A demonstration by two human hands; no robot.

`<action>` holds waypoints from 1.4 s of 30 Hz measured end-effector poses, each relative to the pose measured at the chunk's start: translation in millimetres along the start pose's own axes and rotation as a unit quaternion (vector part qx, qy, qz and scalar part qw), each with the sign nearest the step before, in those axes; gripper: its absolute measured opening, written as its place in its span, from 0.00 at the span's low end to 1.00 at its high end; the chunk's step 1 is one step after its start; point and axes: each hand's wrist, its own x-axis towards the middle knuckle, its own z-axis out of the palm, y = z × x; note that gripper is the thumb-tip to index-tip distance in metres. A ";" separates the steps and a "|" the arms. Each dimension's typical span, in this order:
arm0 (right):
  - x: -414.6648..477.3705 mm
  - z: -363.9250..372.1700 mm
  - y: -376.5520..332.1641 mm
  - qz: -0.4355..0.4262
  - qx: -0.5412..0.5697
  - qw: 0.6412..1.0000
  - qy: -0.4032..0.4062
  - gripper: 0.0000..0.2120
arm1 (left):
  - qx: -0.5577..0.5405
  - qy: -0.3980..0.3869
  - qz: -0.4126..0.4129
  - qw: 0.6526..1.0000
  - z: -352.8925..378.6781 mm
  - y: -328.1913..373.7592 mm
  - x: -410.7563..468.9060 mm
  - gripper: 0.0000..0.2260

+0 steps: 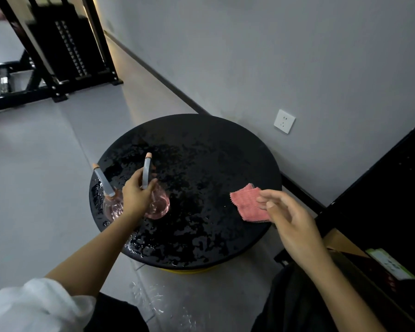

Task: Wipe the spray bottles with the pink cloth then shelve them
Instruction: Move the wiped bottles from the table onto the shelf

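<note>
Because the round, clear pink-tinted spray bottle [159,204] with its tall grey head stood in a film of water, the likeliest trouble was a slip. The left hand [135,195] was clamped on its narrow neck, fingers curled round the grey stem, and a wet neck could have slid through that grip on lifting. Just beside it, toward the edge, the matching second bottle [112,204] leaned its head outward. A careless swing of the wrist might have knocked it off the rim, as it stood very near the edge.

The small square pink cloth [247,202] lay flat on the far side of the round black counter [201,152], well apart from both bottles. The right hand [290,219] hovered at its corner with fingers loose and spread, gripping nothing; whether the fingertips touched the fabric could not be told. Lying on that beaded surface, the cloth had probably soaked through already — it might smear rather than dry.

Beyond the counter, a puddle [153,303] shone on the grey floor by the person's legs, a risk underfoot when carrying bottles to the dark unit [393,188] at the right.
</note>
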 end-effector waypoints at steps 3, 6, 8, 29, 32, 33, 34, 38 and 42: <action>-1.4 -5.2 -4.0 -0.010 0.010 1.000 0.005 0.13 | 0.008 -0.014 0.037 0.999 -0.3 15.5 -8.0 0.14; -4.9 -12.4 -6.8 -0.021 0.034 0.999 0.022 0.13 | -0.019 -0.045 0.072 0.996 0.2 45.2 -18.4 0.18; -9.7 -20.5 -9.1 -0.026 0.043 0.998 0.028 0.13 | -0.044 -0.072 0.097 0.992 3.3 73.2 -29.1 0.21; -126.0 -245.4 28.1 0.018 0.005 0.962 0.273 0.10 | -0.247 -0.365 0.226 0.868 209.4 294.0 -236.2 0.24; -137.9 -262.0 35.6 0.030 0.007 0.958 0.286 0.10 | -0.245 -0.374 0.219 0.867 241.9 307.7 -250.5 0.22; -140.7 -266.5 37.8 0.034 0.007 0.956 0.290 0.10 | -0.242 -0.374 0.217 0.869 253.0 310.8 -252.6 0.21; -143.3 -270.6 39.8 0.037 0.008 0.955 0.294 0.10 | -0.240 -0.372 0.215 0.870 263.0 314.6 -254.7 0.21; -149.5 -283.8 48.1 0.043 0.014 0.951 0.305 0.11 | -0.221 -0.388 0.209 0.870 299.2 321.6 -261.8 0.22; -152.0 -293.4 59.8 0.051 0.011 0.948 0.313 0.11 | -0.203 -0.400 0.205 0.870 332.2 318.8 -266.4 0.22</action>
